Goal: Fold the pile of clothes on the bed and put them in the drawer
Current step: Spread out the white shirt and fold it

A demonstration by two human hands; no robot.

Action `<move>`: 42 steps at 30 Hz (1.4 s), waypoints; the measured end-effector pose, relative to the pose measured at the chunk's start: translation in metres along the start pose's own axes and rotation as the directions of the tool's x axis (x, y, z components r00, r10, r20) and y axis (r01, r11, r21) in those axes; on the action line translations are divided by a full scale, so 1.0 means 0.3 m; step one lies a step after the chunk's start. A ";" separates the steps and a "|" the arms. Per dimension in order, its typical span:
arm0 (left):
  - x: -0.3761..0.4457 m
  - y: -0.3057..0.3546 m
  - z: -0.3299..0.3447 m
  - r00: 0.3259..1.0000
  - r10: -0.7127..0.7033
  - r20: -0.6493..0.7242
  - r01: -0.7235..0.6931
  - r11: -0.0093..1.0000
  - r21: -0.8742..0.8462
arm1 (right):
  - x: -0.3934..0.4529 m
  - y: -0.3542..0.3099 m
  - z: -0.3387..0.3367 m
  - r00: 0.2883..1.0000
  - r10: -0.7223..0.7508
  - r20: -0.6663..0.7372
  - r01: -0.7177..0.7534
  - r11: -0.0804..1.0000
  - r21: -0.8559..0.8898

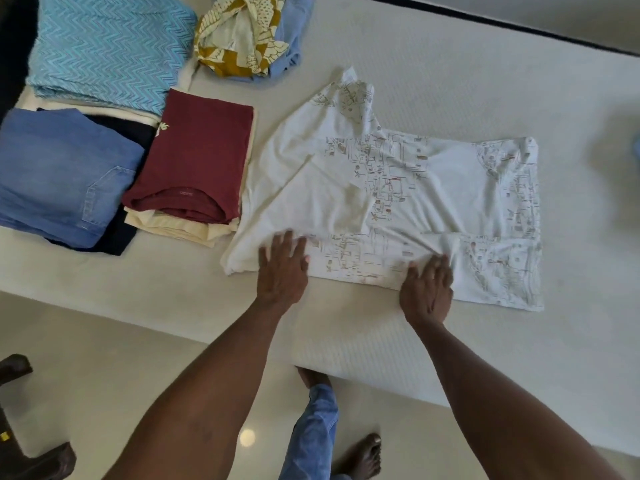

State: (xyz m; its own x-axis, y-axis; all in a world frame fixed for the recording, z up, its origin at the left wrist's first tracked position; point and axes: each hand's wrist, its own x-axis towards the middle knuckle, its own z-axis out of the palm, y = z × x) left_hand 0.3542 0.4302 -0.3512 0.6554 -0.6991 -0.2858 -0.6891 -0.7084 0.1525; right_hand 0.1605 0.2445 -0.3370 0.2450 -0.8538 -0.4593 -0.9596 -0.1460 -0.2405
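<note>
Head view shows both of my hands on the white shirt (398, 202), which lies spread on the bed (450, 81) in front of me. My left hand (282, 268) lies flat on the near left part of the shirt, fingers straight and a little apart, and it presses the cloth down. My right hand (427, 289) rests on the near edge further right; its fingers look bent into a small bunch of cloth, so I judge that it pinches the fold there, though I cannot see the fingertips well. The near strip of the shirt seems already turned over, and one sleeve at the far left corner sticks out, so this shirt is only partly folded.

Just beside the shirt, on its left, a maroon shirt (194, 157) lies folded on top of cream clothes (180, 226). Further left there is a folded denim piece (62, 174) on something dark, and behind these a turquoise blanket (104, 46).

At the far side a yellow patterned cloth (239, 32) lies crumpled on a light blue garment (294, 26); these two look not yet folded.

No drawer is visible, so I judge that nothing is put away yet. About the half of the folding seems done.
</note>
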 end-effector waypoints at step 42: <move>0.142 0.217 -0.035 0.918 -0.360 -0.163 0.271 0.874 -0.404 | 0.201 -0.103 -0.193 0.876 -0.482 -0.024 0.483 0.875 0.047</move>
State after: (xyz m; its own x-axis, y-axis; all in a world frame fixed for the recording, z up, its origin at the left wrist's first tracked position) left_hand 0.3404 0.3532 -0.3437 0.9007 -0.4025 -0.1633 -0.2994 -0.8477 0.4379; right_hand 0.1970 0.1686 -0.3076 0.6738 -0.6894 -0.2659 -0.7145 -0.5162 -0.4722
